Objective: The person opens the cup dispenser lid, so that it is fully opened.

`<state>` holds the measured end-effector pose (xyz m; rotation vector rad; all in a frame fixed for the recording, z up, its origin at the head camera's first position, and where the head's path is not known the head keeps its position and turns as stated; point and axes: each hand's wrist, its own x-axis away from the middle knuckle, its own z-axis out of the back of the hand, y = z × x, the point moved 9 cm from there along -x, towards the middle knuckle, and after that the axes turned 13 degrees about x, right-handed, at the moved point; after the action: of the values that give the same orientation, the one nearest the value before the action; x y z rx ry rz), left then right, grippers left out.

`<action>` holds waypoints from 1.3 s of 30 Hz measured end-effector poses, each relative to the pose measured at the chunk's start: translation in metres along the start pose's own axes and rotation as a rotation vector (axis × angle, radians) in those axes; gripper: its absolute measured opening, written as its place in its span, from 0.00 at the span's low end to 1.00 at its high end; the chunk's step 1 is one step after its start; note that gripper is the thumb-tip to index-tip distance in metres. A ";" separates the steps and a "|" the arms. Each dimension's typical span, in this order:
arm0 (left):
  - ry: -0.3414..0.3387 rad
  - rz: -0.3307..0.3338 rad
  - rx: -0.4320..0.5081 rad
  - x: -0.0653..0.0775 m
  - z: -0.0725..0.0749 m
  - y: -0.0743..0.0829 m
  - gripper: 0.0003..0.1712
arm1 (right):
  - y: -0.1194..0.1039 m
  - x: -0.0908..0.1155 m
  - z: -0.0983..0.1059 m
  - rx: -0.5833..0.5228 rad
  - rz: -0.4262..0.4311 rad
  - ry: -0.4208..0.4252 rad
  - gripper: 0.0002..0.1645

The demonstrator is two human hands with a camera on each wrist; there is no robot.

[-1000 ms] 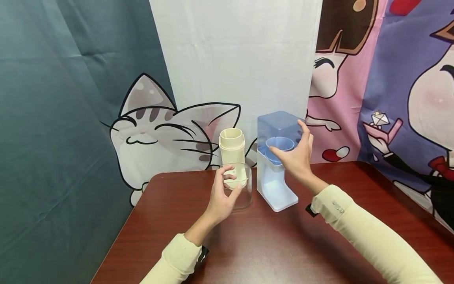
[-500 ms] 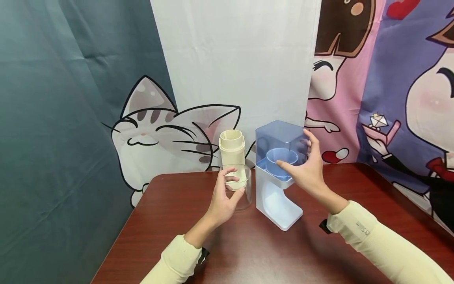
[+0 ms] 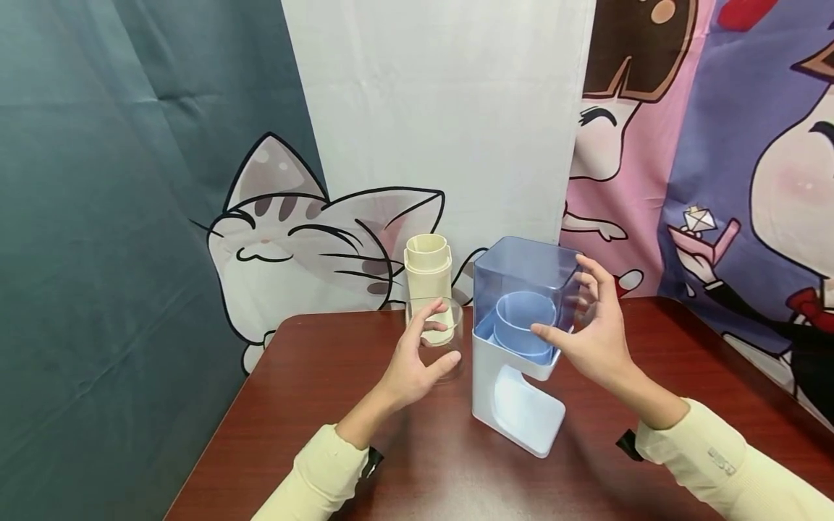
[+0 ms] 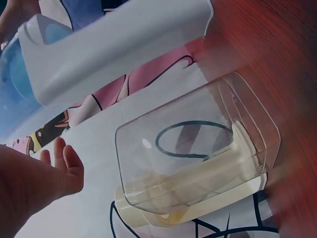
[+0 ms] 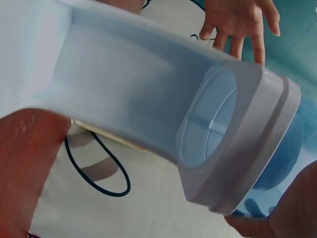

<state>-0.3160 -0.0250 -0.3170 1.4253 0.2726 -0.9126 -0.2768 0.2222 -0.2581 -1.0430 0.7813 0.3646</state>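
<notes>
My right hand holds the blue-and-white unit by its upper part: thumb against the near face, fingers curved round the right side. The grip spans a corner; the palm sits to the right of the unit. Whether the unit's foot bears on the bench, I cannot tell.

My left hand is to the left of the unit, thumb and fingers parted in a wide curve, grasping nothing. Ahead of it, on the far side, is the clear container; the left wrist view shows a gap between them. A cream cylinder stands just behind the container.

The unit consists of a white C-shaped body, an upright at the left and a flat foot extending toward the near right. A translucent blue hood caps it, with a round blue cup visible inside. The right wrist view shows a round opening in the underside of the head.

Materials: the body is smooth and opaque; the hood is glossy, box-shaped, with rounded edges. The container is thin-walled and transparent, with rounded corners. The cylinder is stepped at a collar below its rim. The bench has a reddish-brown wood grain; the backdrop is creased fabric.
</notes>
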 end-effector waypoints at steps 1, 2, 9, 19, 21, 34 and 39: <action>-0.016 0.000 0.002 0.001 -0.002 0.000 0.43 | -0.002 0.002 0.000 -0.047 0.020 -0.010 0.66; -0.029 0.001 0.004 0.001 -0.003 0.000 0.44 | -0.005 0.004 0.001 -0.101 0.044 -0.021 0.66; -0.091 -0.015 0.005 0.005 -0.010 0.002 0.50 | -0.028 0.014 -0.002 -0.298 0.198 -0.111 0.64; -0.133 -0.004 0.003 0.008 -0.015 0.009 0.60 | -0.046 0.022 -0.005 -0.345 0.282 -0.195 0.64; -0.154 -0.002 0.010 0.009 -0.016 0.012 0.61 | -0.047 0.024 -0.006 -0.358 0.273 -0.207 0.64; -0.260 -0.018 -0.044 0.026 -0.024 0.021 0.67 | -0.050 0.033 -0.007 -0.500 0.305 -0.231 0.60; -0.296 -0.017 -0.038 0.028 -0.027 0.026 0.65 | -0.051 0.034 -0.008 -0.544 0.331 -0.221 0.58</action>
<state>-0.2705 -0.0134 -0.3222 1.2356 0.0790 -1.1113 -0.2260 0.1886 -0.2527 -1.3490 0.6675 0.9997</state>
